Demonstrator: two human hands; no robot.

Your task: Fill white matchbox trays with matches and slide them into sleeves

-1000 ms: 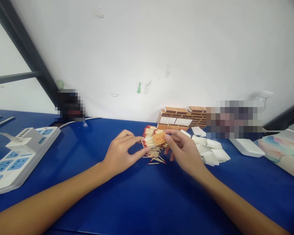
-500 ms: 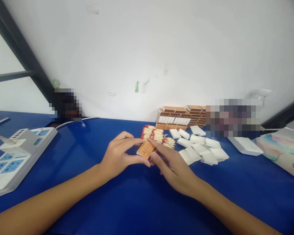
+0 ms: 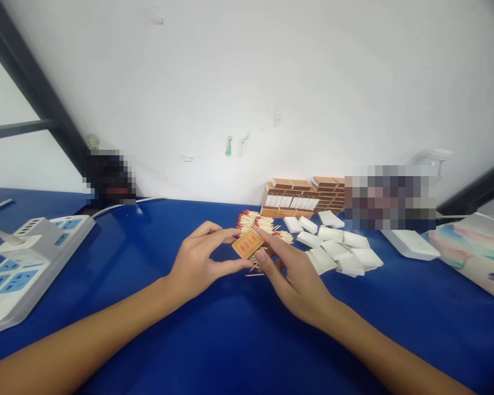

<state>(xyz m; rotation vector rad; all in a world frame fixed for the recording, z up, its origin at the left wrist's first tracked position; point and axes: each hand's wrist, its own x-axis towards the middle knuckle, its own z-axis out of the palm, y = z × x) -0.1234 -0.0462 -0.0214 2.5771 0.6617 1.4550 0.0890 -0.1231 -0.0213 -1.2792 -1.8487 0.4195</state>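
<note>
Left hand (image 3: 197,263) and right hand (image 3: 298,280) pinch the matchbox (image 3: 248,243).

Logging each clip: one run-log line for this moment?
left hand: pinches matchbox | right hand: pinches matchbox | behind: loose matches, white boxes | surface: blue table

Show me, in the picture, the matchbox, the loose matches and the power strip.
matchbox (image 3: 249,243): head view, its orange top face.
loose matches (image 3: 258,221): head view, middle of the pile.
power strip (image 3: 37,274): head view, its white casing.
</note>
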